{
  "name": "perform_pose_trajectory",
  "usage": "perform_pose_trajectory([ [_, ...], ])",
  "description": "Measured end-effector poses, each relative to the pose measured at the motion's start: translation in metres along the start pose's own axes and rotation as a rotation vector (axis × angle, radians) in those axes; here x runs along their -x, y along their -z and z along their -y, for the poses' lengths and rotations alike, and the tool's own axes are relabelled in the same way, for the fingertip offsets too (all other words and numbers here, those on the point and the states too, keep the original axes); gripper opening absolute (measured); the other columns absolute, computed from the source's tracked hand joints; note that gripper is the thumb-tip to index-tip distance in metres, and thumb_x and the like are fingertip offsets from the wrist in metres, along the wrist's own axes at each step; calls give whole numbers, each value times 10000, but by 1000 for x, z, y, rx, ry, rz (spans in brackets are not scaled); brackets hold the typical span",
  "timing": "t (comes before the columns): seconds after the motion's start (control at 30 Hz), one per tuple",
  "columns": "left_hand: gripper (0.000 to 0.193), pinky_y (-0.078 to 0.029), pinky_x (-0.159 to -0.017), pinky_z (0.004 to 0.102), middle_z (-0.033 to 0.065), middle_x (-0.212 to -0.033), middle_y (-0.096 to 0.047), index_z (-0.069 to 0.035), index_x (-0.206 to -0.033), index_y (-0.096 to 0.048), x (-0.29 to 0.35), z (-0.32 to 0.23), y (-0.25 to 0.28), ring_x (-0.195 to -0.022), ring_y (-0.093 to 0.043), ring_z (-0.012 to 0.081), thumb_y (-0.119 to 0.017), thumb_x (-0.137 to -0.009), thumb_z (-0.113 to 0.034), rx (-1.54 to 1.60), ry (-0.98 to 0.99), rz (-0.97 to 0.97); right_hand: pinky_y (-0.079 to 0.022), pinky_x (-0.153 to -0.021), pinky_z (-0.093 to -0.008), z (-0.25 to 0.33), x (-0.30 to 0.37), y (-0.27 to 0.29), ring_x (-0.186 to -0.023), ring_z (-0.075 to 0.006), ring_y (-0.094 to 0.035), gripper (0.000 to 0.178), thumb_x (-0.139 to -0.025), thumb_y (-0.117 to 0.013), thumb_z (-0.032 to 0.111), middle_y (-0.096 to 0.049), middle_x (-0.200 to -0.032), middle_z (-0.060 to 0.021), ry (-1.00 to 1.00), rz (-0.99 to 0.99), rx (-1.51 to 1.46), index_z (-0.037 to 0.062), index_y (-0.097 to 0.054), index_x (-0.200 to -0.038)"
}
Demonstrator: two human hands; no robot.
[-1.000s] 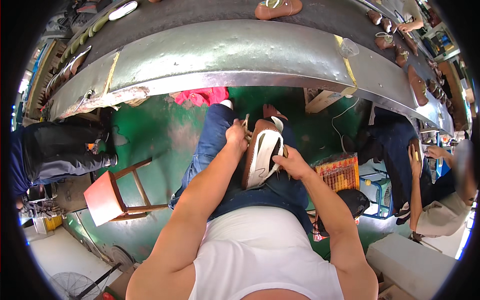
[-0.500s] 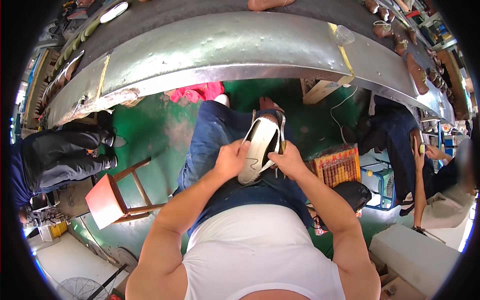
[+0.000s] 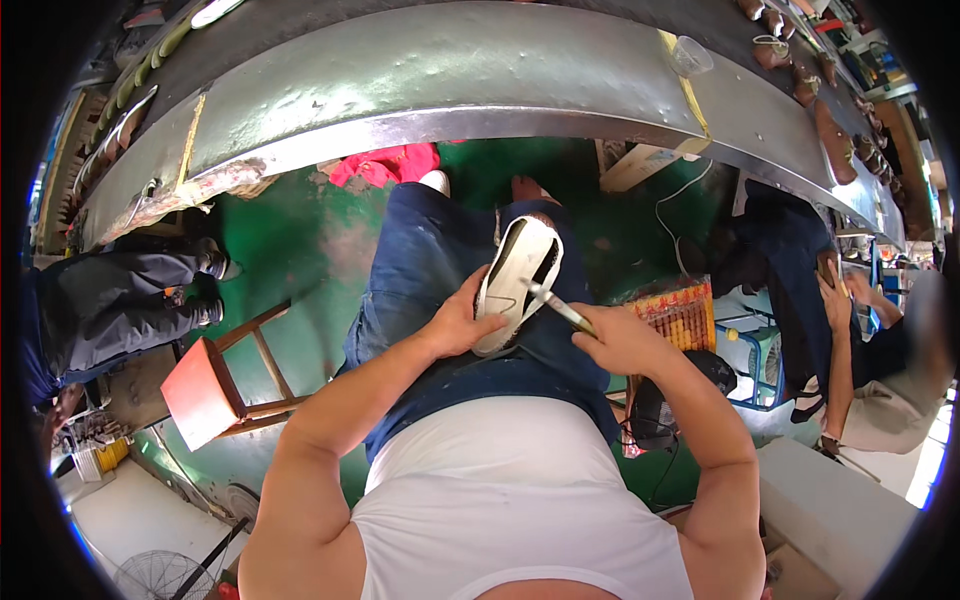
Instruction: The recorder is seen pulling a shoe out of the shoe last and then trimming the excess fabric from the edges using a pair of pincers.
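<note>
My left hand [image 3: 467, 319] grips a shoe [image 3: 518, 275] by its near left side, thumb across the near end. The shoe lies over my lap with its long pale inner sole facing up, a dark curved line drawn near my thumb. A whitish rim runs round it, with a dark gap along the right side and brown at the far end. In my right hand [image 3: 610, 335] is a slim metal-tipped hand tool [image 3: 562, 308]; its exact kind cannot be made out. The tool's tip points at the sole's right edge; I cannot tell whether it touches.
A metal-edged workbench [image 3: 440, 70] crosses ahead, with brown shoe forms [image 3: 833, 140] on its right and a clear cup [image 3: 690, 57]. An orange-seated stool [image 3: 203, 392] stands left. Right are a beaded seat mat [image 3: 675, 318], a blue-framed stool [image 3: 757, 362] and a co-worker's hands [image 3: 838, 295].
My right hand has drawn back from the shoe's right side and turned the tool, its tip now toward the sole. My left thumb has moved down onto the near end.
</note>
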State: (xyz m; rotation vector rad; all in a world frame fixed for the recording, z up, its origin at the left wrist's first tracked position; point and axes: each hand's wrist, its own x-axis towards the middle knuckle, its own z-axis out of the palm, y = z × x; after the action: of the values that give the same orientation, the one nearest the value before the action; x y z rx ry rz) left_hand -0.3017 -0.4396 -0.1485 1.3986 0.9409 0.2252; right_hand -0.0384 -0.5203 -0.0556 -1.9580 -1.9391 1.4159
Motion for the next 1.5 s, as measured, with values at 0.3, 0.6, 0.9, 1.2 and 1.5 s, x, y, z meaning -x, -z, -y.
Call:
perform_pose_trajectory([
  [0.3,766,-308,-1134,343,151,-1558,-318,3,-1560,-106,-9,4,-11,-1379,-395,238,-367,-1022,-475,758,64,99,-543,-731,-462,46,-33,25,-818,-382,-680,222,-821,-630,96,-679,-849,-225,162,217,577,-58,-623,-981],
  [0.6,587,-443,-990,358,218,-1186,-671,1,-1307,-594,-42,50,-24,-1120,-634,303,-298,-1063,-444,240,93,-490,-528,-724,-485,11,-38,-54,-797,-403,-669,242,-897,-612,210,-660,-871,-240,226,-144,250,-23,-564,-941],
  [0.9,445,-501,-931,461,280,-1188,-624,-8,-1351,-531,-22,16,-18,-1058,-612,458,-386,-1039,-290,-247,-204,-475,-522,-816,-471,4,-39,-26,-923,-417,-644,220,-914,-586,129,-635,-1004,-272,237,-382,414,-53,-536,-1026],
  [1.2,562,-560,-856,484,289,-1497,-336,-262,-1542,-250,-19,9,-2,-975,-644,481,-448,-1016,-293,-701,-291,-111,-510,-738,-491,-4,-35,4,-854,-415,-648,252,-930,-604,227,-651,-904,-249,-102,23,53,-13,-564,-991],
  [1.5,678,-540,-893,466,328,-1491,-319,-199,-1552,-224,-13,-56,3,-1029,-635,485,-541,-972,-348,-960,-42,165,-506,-767,-526,-18,-75,-28,-825,-474,-636,392,-1013,-467,340,-646,-847,-278,84,-286,122,-39,-529,-933],
])
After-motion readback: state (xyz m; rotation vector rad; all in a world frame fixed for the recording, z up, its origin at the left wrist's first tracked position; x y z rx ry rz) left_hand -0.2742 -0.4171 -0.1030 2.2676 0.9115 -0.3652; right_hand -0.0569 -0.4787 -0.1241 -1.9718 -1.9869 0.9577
